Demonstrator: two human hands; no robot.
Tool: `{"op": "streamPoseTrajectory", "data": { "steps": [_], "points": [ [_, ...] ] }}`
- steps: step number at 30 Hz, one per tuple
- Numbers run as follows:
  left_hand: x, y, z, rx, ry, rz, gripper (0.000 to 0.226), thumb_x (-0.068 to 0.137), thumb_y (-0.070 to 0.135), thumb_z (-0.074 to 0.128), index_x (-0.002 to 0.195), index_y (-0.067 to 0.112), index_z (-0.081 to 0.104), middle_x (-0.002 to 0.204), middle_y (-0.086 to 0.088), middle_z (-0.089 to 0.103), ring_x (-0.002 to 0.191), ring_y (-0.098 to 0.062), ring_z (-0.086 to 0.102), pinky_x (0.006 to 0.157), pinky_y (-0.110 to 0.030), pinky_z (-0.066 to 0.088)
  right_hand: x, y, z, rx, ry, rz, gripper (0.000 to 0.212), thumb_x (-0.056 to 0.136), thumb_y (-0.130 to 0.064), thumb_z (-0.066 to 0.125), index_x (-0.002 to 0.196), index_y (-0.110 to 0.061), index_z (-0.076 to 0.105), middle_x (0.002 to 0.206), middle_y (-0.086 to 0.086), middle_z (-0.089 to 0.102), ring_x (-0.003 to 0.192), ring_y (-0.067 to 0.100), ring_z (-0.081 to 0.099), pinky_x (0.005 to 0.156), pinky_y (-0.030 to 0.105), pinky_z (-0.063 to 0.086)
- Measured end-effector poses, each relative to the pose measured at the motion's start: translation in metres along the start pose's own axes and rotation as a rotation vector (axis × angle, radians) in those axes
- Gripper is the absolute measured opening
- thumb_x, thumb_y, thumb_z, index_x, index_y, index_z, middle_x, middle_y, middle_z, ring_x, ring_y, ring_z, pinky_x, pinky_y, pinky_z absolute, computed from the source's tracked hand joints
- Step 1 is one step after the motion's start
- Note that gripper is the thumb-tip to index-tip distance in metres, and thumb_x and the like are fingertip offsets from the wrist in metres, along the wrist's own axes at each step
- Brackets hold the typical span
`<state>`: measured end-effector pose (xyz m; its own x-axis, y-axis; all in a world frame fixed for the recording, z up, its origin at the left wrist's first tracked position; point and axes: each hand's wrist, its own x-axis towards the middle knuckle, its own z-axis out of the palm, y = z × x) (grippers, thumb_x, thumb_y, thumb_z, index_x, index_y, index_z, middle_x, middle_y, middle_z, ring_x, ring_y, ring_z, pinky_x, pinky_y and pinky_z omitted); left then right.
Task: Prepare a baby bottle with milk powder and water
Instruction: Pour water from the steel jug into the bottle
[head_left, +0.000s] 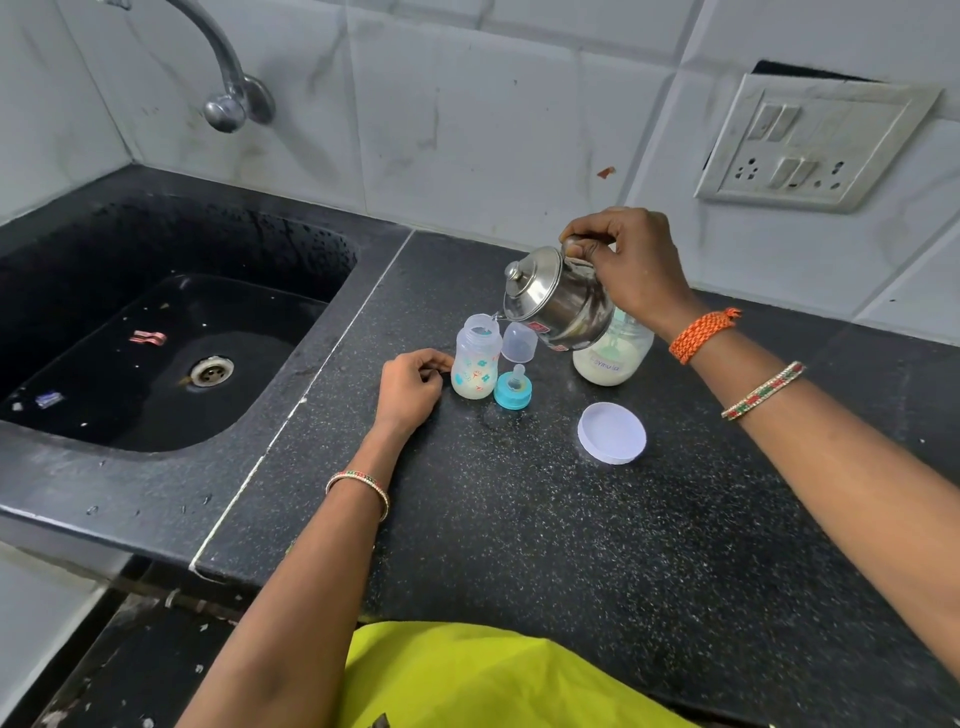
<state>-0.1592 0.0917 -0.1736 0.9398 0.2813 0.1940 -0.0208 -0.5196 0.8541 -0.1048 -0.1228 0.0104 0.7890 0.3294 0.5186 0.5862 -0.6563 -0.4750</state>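
A small clear baby bottle (475, 361) with coloured prints stands open on the black counter (571, 519), white powder at its bottom. My right hand (623, 265) holds a steel kettle (558, 299) by its handle, tilted left, its spout just over the bottle's mouth. My left hand (413, 384) rests on the counter, fingers curled and touching the bottle's left side. The teal teat ring (512, 388) sits right of the bottle, the clear cap (519, 341) behind it. A formula jar (613, 351) of white powder stands open behind the kettle; its white lid (612, 432) lies in front.
A black sink (156, 332) with a steel drain lies to the left, a tap (228, 88) above it. A tiled wall with a switch plate (810, 140) runs behind the counter. The counter's front edge is near my yellow garment (467, 680).
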Motion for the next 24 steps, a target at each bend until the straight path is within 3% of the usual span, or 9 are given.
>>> {"op": "streamPoseTrajectory", "data": {
  "steps": [4,11,16,20,24],
  "points": [
    [-0.0011,0.0011,-0.0004,-0.006,-0.003,-0.008,0.038,0.078,-0.014,0.046,0.094,0.009,0.071,0.088,0.006,0.066,0.077,0.007,0.058,0.068,0.003,0.042,-0.0005,-0.0005,0.0002,-0.026,-0.007,-0.003,0.013,0.086,-0.012,0.065,0.095,-0.013,0.074,0.092,0.002,0.073,0.081,0.007,0.059,0.074,0.027,0.047],
    [-0.0022,0.0037,-0.0012,-0.01,-0.014,-0.024,0.037,0.08,-0.013,0.045,0.097,0.009,0.07,0.092,0.004,0.067,0.085,-0.007,0.063,0.072,-0.005,0.044,-0.0008,-0.0026,0.0017,-0.003,-0.02,0.006,0.014,0.086,-0.01,0.064,0.096,-0.012,0.074,0.091,0.003,0.073,0.083,0.01,0.063,0.08,0.042,0.055],
    [-0.0023,0.0041,-0.0018,-0.012,-0.019,-0.02,0.038,0.079,-0.013,0.044,0.097,0.007,0.07,0.092,0.0,0.069,0.084,-0.007,0.064,0.074,-0.007,0.046,0.0001,-0.0038,0.003,0.012,-0.019,0.006,0.013,0.086,-0.01,0.064,0.096,-0.011,0.073,0.092,0.004,0.073,0.088,0.015,0.064,0.082,0.043,0.054],
    [-0.0029,0.0052,-0.002,-0.014,-0.016,-0.02,0.038,0.079,-0.014,0.044,0.096,0.008,0.07,0.091,0.001,0.068,0.083,-0.005,0.063,0.073,-0.006,0.046,-0.0003,-0.0046,0.0028,0.025,-0.017,-0.006,0.013,0.085,-0.008,0.065,0.096,-0.008,0.073,0.093,0.007,0.072,0.088,0.017,0.064,0.082,0.038,0.054],
    [-0.0039,0.0059,-0.0021,-0.019,-0.016,-0.017,0.038,0.079,-0.014,0.044,0.097,0.007,0.07,0.091,0.002,0.068,0.084,-0.007,0.064,0.075,-0.007,0.046,-0.0012,-0.0053,0.0019,0.062,-0.02,-0.007,0.013,0.084,-0.006,0.066,0.095,-0.005,0.073,0.092,0.009,0.071,0.086,0.015,0.063,0.078,0.02,0.047]
  ]
}}
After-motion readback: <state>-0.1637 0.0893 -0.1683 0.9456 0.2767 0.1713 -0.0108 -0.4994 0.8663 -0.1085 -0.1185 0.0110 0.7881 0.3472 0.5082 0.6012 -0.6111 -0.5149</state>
